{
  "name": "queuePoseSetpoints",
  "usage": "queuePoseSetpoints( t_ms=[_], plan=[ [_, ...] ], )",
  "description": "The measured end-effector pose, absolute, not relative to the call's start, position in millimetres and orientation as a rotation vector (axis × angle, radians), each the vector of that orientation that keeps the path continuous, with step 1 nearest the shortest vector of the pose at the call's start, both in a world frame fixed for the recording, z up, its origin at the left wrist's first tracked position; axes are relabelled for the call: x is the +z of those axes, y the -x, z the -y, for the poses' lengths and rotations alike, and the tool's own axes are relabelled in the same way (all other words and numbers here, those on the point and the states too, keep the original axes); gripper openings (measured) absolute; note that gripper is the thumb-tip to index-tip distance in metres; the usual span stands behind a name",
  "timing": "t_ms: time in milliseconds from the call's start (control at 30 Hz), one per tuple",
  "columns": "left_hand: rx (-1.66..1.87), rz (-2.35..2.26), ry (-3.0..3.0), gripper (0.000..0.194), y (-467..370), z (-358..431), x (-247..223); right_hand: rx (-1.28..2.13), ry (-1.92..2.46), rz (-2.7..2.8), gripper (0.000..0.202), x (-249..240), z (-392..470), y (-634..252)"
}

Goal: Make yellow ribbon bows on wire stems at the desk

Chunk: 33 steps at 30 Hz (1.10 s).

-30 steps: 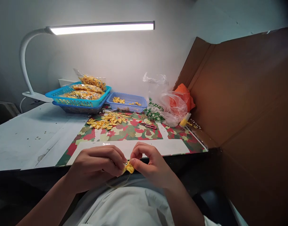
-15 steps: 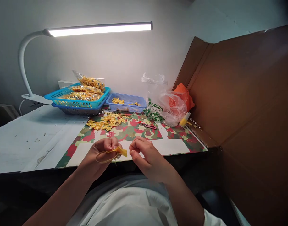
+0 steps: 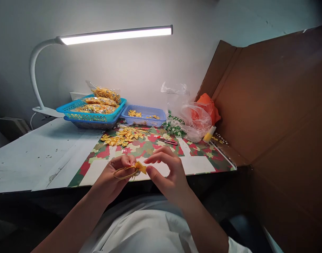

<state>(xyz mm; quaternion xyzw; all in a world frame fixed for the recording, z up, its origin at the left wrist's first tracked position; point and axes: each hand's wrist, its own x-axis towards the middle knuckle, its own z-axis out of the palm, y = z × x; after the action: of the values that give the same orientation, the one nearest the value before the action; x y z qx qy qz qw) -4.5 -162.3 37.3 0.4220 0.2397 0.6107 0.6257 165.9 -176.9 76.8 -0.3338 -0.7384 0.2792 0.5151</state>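
My left hand [image 3: 115, 175] pinches a yellow ribbon bow [image 3: 141, 167] with a looped golden cord [image 3: 121, 173] and a small shiny bell-like piece below it. Just right of the bow, my right hand [image 3: 169, 172] is open, thumb and fingers apart, its thumb tip close to the ribbon's edge; whether they touch I cannot tell. Beyond the hands, a pile of yellow bows [image 3: 118, 137] lies on the patterned sheet [image 3: 145, 149], with thin golden cords behind it. A pair of small red-handled snips [image 3: 168, 141] lies to the right of the pile.
Blue baskets [image 3: 92, 116] with bagged yellow pieces stand at the back left, beside a shallow purple-blue basket [image 3: 147, 121]. Plastic bags [image 3: 194, 119], a yellow-filled bottle [image 3: 208, 134] and silvery beads sit at the right, near a tall cardboard wall [image 3: 277, 98]. A lamp [image 3: 116, 35] hangs above.
My right hand's fingers have spread apart from a closer curl. My left hand still holds the bow and cord, with the bow slightly turned. The whole view has shifted a little.
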Motion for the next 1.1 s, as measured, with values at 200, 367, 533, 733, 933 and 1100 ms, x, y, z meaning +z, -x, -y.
queuePoseSetpoints(
  t_ms=[200, 367, 533, 733, 933, 1100],
  plan=[
    [1.372, -0.601, -0.979, 0.03, 7, 162, 37, 0.652, 0.802, 1.99, 0.015, 84, 169, -173],
    [1.375, -0.583, -0.821, 0.032, 4, 162, 39, 0.669, 0.727, 1.983, 0.006, 85, 173, -177],
    [1.337, -0.563, -0.692, 0.034, 0, 163, 40, 0.801, 0.629, 1.725, 0.012, 62, 168, -169],
    [1.319, -0.517, -0.677, 0.033, 0, 162, 38, 0.961, 0.58, 1.649, 0.035, 46, 158, -157],
    [1.317, -0.539, -0.618, 0.03, -2, 160, 35, 1.025, 0.498, 1.597, 0.039, 40, 152, -153],
    [1.325, -0.57, -0.549, 0.03, -4, 157, 33, 1.077, 0.436, 1.556, 0.034, 33, 147, -151]
  ],
)
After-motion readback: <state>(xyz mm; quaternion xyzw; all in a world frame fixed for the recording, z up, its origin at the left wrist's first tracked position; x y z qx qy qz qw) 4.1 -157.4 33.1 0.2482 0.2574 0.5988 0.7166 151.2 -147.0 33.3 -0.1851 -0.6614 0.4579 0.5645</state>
